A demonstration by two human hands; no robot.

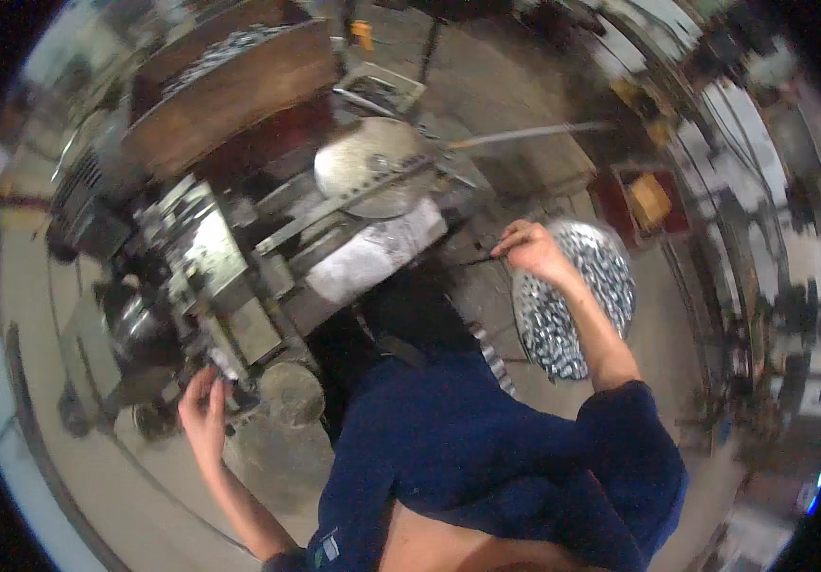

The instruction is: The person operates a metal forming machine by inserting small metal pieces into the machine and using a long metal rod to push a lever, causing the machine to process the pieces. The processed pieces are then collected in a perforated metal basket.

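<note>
My left hand (205, 419) is at the near left end of a metal bench machine (215, 253). Its fingers are parted and slightly curved beside a small shiny fitting (227, 362), and I see nothing held in them. On the other side, my right hand (536, 254) is closed in a pinch on a thin dark rod (479, 260) that points left toward the machine. Whether that rod is loose or fixed to the machine, I cannot tell. Under my right forearm stands a round container heaped with small shiny metal pieces (573, 324).
Beyond the machine's round metal plate (372, 162) is a large brown bin (239, 91) holding metal pieces. A pale cloth or sheet (377, 250) lies along the machine's front. A reddish box (611, 205) with a tan block (651, 200) sits at the right.
</note>
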